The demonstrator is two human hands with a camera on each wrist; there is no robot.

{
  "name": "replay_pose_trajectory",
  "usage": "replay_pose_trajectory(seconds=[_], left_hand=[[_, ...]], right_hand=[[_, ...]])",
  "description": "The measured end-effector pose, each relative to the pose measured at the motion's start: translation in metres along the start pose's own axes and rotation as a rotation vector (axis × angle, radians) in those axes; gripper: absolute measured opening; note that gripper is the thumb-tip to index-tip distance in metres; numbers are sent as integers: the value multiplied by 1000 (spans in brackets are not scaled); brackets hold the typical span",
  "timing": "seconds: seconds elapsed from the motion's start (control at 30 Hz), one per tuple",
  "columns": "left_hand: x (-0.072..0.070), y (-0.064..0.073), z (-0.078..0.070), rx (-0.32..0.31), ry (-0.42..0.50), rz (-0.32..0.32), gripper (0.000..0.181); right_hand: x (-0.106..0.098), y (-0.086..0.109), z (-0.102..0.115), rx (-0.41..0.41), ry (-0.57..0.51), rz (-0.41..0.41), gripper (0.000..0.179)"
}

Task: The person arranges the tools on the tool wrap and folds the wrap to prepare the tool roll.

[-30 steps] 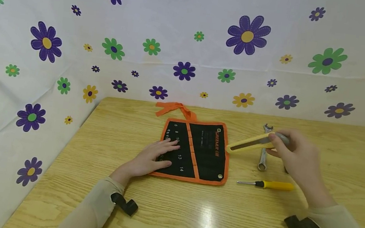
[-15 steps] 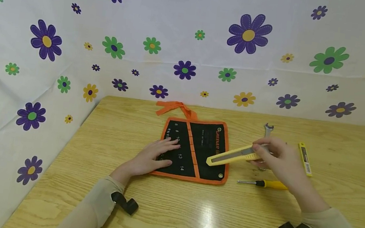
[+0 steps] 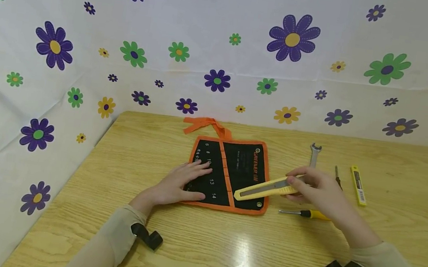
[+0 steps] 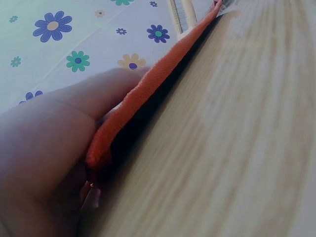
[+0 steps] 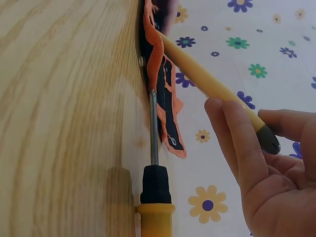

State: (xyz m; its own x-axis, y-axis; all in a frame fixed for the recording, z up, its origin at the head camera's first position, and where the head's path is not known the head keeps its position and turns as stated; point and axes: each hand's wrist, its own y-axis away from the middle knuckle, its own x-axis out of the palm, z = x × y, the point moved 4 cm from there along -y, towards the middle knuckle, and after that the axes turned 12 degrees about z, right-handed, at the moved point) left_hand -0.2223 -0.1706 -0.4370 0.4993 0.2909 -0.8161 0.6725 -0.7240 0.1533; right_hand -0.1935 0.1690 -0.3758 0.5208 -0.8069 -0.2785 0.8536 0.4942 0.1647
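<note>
A black tool pouch [image 3: 246, 162] with orange trim and printed numbers lies flat mid-table. My left hand [image 3: 176, 182] rests on its left part, fingers spread and straight. In the left wrist view, the thumb side of that hand [image 4: 54, 138] lies along the orange edge [image 4: 143, 89]. My right hand [image 3: 321, 191] pinches a yellow utility knife [image 3: 261, 190] by its grey-ended rear. The knife slants down to the left, its front end close over the slanted orange pocket edge near the number 14. In the right wrist view, thumb and fingers grip the knife [image 5: 212, 86].
A yellow-handled screwdriver [image 3: 305, 213] lies just below my right hand, which overlaps its handle. Behind that hand are a wrench [image 3: 315, 154], a thin dark-handled tool [image 3: 337, 177] and a slim yellow packet [image 3: 358, 185]. An orange strap [image 3: 215, 127] trails behind the pouch.
My right hand has carried the utility knife left and toward me, from beside the pouch to over its pocket edge. The left hand has stayed in place on the pouch.
</note>
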Motion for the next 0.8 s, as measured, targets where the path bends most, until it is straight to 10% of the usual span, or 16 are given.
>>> replay_pose_trajectory(seconds=[0.53, 0.8], left_hand=[[0, 1, -3, -7, -7, 15, 84], [0, 0, -3, -5, -20, 14, 83]], right_hand=[[13, -6, -7, -2, 7, 191, 38], [23, -3, -8, -46, 295, 362, 51]])
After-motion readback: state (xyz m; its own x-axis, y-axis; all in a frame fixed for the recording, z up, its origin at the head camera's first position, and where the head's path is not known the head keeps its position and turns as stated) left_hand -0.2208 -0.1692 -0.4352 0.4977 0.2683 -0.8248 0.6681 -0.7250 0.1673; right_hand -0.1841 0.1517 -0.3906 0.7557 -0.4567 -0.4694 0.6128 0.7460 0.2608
